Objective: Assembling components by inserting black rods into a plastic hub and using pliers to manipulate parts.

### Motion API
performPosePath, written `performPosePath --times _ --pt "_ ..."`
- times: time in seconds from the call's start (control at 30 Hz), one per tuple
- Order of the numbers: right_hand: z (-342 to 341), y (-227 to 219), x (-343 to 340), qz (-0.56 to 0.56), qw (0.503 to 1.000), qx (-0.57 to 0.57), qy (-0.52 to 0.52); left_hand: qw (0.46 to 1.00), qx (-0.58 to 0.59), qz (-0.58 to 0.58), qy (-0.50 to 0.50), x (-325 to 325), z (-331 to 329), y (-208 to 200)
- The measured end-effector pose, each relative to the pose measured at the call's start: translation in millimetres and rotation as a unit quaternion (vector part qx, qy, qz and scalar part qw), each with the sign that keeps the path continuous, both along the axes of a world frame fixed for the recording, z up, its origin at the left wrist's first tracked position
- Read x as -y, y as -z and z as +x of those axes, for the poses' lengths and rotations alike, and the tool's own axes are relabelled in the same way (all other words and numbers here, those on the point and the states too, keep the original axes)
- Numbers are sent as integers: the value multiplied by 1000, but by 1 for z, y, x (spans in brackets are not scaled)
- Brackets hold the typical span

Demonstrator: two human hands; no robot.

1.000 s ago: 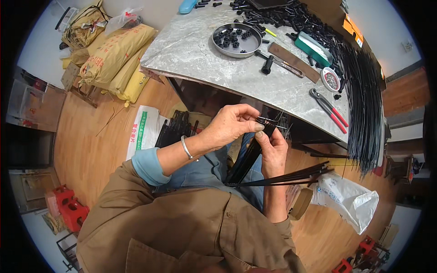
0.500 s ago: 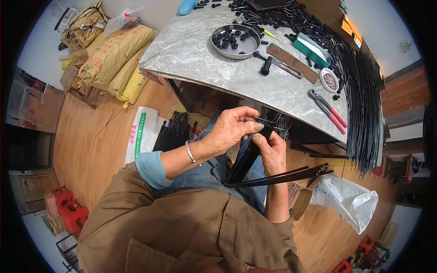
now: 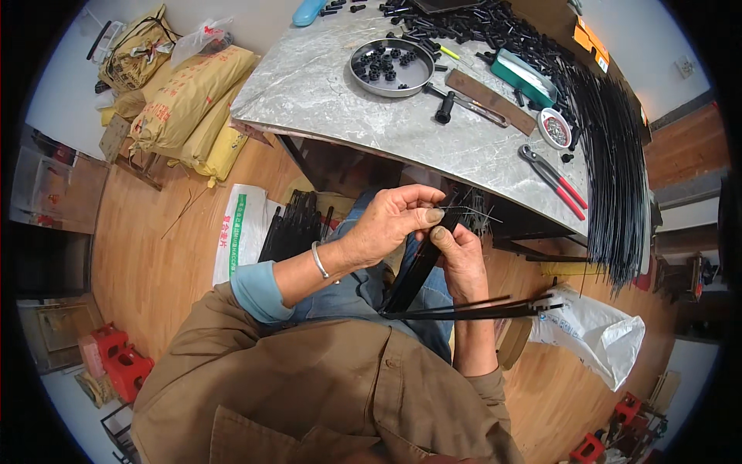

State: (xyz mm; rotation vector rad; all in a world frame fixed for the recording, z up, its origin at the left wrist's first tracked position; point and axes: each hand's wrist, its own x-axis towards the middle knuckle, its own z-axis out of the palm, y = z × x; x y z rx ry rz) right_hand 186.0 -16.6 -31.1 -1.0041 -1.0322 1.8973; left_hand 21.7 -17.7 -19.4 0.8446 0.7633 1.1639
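A bundle of long black rods (image 3: 414, 274), with the look of folded umbrella ribs, stands slanted between my legs. Several of its rods (image 3: 479, 311) splay out to the right, across my right forearm. My left hand (image 3: 398, 222), with a silver bangle at the wrist, pinches a thin wire (image 3: 473, 210) at the bundle's upper end. The wire's free end sticks out to the right. Just beside it, my right hand (image 3: 461, 259) is closed round the bundle, thumb on top. The fingertips hide just where wire and rods meet.
On the grey table (image 3: 309, 93) ahead are a round metal dish (image 3: 406, 83) of small black parts, red-handled pliers (image 3: 553, 182), a small bowl (image 3: 555, 128), a teal box (image 3: 524, 77) and long black rods (image 3: 614, 170). Black tubes (image 3: 297, 228) stand left of my knees; yellow sacks (image 3: 193, 100) lie farther left.
The thin wire now reaches farther out to the right past my fingers. The splayed rods have shifted a little lower and closer together. Both hands keep nearly the same place.
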Motion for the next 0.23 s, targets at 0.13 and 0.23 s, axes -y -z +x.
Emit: performPosePath --times 0.13,0.23 --pt "-1 -4 1 -5 1000 5 7 999 0 24 -39 6 6 -1" --pt "-1 2 -1 -5 1000 -8 -2 999 -47 25 5 0 -2 4"
